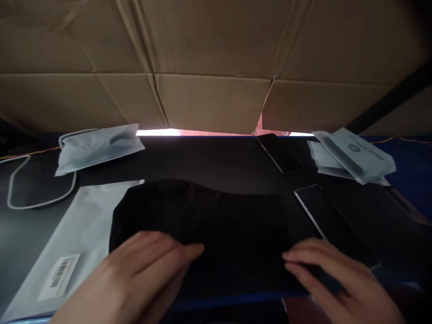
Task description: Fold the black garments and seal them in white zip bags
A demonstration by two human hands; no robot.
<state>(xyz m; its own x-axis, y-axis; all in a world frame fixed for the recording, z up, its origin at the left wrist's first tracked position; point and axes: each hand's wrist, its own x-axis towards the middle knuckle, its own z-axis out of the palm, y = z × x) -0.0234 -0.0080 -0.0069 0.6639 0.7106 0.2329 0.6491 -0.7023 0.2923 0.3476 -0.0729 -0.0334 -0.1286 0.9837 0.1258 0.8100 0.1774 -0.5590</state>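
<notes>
A black cloth (202, 216) lies spread on the dark table, its left part over a frosted plastic bag with a barcode label (97, 209). My left hand (135, 274) is closed on the cloth's near part, fingers pressed together and pointing right. At the cloth's near right edge, my right hand (337, 274) pinches the fabric between thumb and fingertips. Just behind my right hand lies a phone-like device with a silver edge (334, 220). The cloth's outline is hard to make out against the dark surface.
Another dark phone (281, 155) lies at the back. White packets (357, 155) are stacked at the back right. A frosted bag (101, 148) rests at the back left near a white cable (37, 207). Brown cardboard (209, 40) stands behind the table (209, 157).
</notes>
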